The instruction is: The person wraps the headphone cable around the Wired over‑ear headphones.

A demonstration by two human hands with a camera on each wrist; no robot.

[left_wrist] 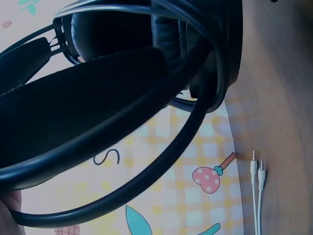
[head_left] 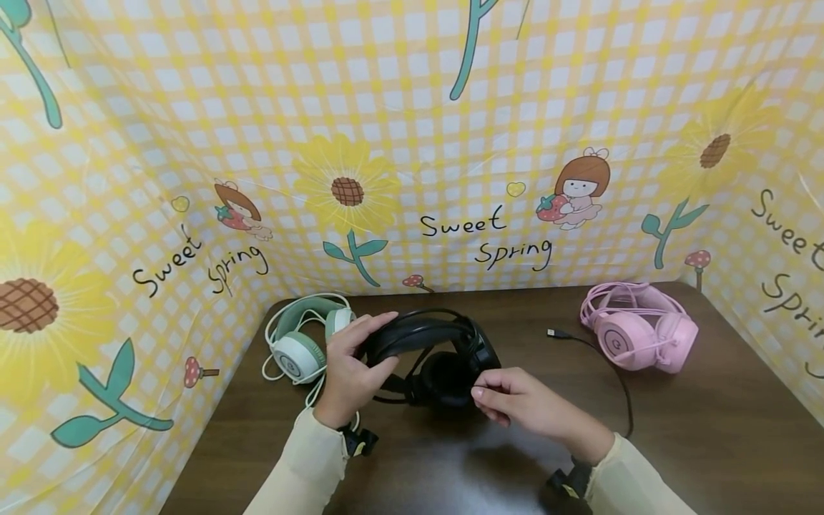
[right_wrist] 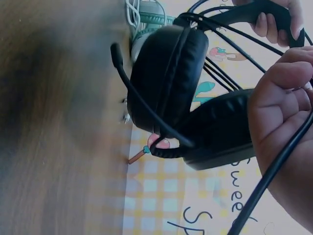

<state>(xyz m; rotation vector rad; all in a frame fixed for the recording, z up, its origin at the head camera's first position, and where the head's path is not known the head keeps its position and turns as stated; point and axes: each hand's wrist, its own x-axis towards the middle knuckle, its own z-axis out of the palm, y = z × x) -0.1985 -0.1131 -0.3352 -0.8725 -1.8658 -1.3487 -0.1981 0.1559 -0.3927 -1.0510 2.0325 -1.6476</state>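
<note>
Headset, black, over the table; headband clasped by left grip, arching rightward to an earcup beside the nearer right grip, pinching black cable.

So the left arm and right arm both reached in from the bottom of the head view, pale sleeves on, angled toward each other. Left hand sat a bit higher, gripping, thumb set apart from the fingers; the right wrist view caught its fingertips bent over. Right hand was lower, pinching, fingers curled in toward the palm, both hands well apart.
</note>
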